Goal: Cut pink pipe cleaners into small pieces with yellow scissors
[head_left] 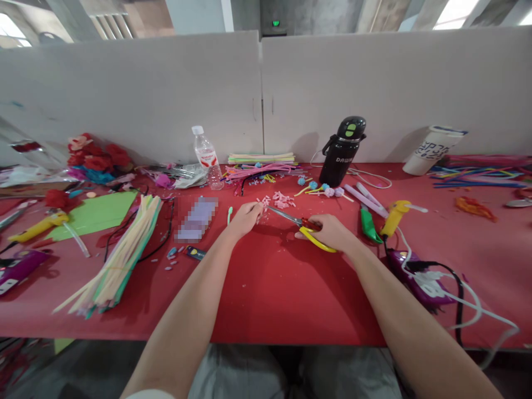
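My right hand (330,231) is closed round the yellow and dark red handles of a pair of scissors (286,215). Their blades point left, toward my left hand (246,218). The fingertips of that left hand are pinched together beside small cut pink pieces (262,203); whatever they hold is too small to make out. Just beyond the scissor tips, a loose heap of pink pieces (283,199) lies on the red tabletop (274,293). To the left of my left hand is a short pale green stick (230,215).
A clear bottle (208,158) and a black flask (341,152) stand at the back, near pipe cleaners (261,169). Left lies a cream and green bundle (118,257). Right are a yellow glue gun (394,219) and a purple power strip (419,282) with tangled cables.
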`<state>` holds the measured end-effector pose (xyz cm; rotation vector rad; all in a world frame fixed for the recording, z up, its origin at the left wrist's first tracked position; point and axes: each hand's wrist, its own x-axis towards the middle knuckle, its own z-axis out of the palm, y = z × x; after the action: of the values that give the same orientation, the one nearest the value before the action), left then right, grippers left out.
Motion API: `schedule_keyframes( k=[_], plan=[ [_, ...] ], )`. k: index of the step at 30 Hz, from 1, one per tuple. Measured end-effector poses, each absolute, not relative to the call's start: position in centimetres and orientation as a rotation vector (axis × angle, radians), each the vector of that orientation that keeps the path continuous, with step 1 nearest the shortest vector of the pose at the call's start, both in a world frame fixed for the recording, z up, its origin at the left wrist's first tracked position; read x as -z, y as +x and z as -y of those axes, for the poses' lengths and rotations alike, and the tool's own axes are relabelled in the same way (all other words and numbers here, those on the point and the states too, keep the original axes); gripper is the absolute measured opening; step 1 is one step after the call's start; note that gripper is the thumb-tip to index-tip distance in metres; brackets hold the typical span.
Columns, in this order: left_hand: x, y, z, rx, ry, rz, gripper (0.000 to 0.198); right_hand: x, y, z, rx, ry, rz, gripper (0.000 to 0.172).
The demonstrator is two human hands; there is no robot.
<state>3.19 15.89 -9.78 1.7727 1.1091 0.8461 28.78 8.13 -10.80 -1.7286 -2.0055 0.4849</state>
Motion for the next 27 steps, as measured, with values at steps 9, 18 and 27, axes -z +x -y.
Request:
schedule_keyframes(
  k=[9,18,27],
  plan=[
    [9.63,3.25,-15.78,-0.836,1.798,-1.073,0.037,10.7,28.8,-8.27,-0.491,-1.726,2.02,0.057],
    [9.61,3.12,-15.93,-0.842,1.821,-1.074,0.036,10.72,28.81,-8.29,-0.458,-1.743,2.0,0.059],
    [9.76,3.04,-16.07,-0.872,1.826,-1.035,0.036,10.57,28.79,-8.25,-0.465,-1.748,2.024,0.059]
  ],
)
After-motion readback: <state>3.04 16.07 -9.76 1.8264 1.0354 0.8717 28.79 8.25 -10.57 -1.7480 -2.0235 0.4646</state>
